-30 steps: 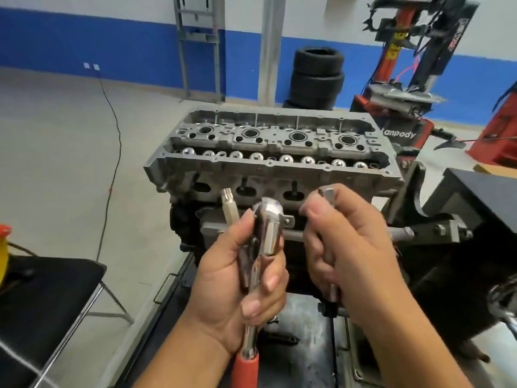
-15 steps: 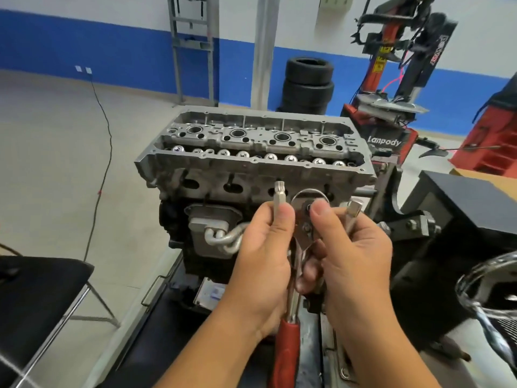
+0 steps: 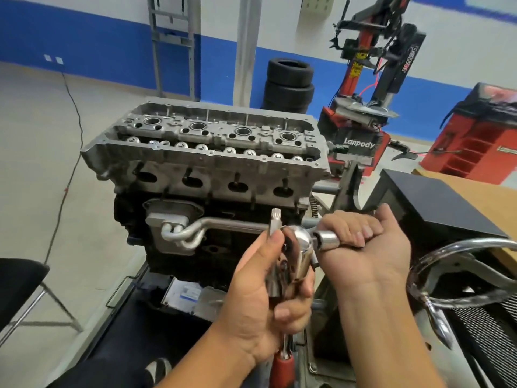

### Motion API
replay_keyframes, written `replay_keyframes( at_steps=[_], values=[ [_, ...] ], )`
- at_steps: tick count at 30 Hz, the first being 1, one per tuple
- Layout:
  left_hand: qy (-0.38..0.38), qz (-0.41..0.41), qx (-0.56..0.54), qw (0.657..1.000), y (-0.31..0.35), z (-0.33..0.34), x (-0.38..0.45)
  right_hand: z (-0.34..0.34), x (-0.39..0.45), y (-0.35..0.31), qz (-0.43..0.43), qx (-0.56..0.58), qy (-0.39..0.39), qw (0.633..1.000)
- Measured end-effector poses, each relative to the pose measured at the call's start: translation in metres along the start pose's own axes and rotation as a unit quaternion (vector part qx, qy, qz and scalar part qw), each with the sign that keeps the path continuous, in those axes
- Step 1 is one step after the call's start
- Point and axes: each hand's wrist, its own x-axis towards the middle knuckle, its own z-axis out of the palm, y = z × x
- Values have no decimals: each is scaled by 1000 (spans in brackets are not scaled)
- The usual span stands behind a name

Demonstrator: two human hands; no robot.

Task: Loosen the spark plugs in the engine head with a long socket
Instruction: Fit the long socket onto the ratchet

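The grey engine head (image 3: 207,163) sits on top of a dark engine block, with several round spark plug wells (image 3: 242,132) in a row along its top. In front of the block my left hand (image 3: 260,301) grips a chrome ratchet (image 3: 300,253) with a red handle, and also holds a small bit (image 3: 275,219) that sticks up past my thumb. My right hand (image 3: 361,247) wraps around a long chrome socket (image 3: 327,240), whose end meets the ratchet head. Most of the socket is hidden inside my fist.
A black chair (image 3: 19,287) stands at the left. A black box (image 3: 436,208) and a chrome curved tool (image 3: 447,264) lie at the right. Stacked tyres (image 3: 289,85) and a red tyre machine (image 3: 361,130) stand behind. A cable (image 3: 74,113) runs across the floor.
My right hand has turned over and moved right, bringing the socket sideways against the ratchet head. My left hand holds the ratchet lower than before.
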Motion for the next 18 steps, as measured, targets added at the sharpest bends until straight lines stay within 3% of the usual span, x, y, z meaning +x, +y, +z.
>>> replay_keyframes(
  at_steps=[6,12,18],
  values=[
    [25,63,22,997,-4,4,7,-9,2,3,42,88,-41,994],
    [84,100,68,989,-7,5,10,-12,6,4,22,82,-76,993],
    [92,137,94,982,-8,5,10,-18,12,9,37,120,-110,986]
  ],
)
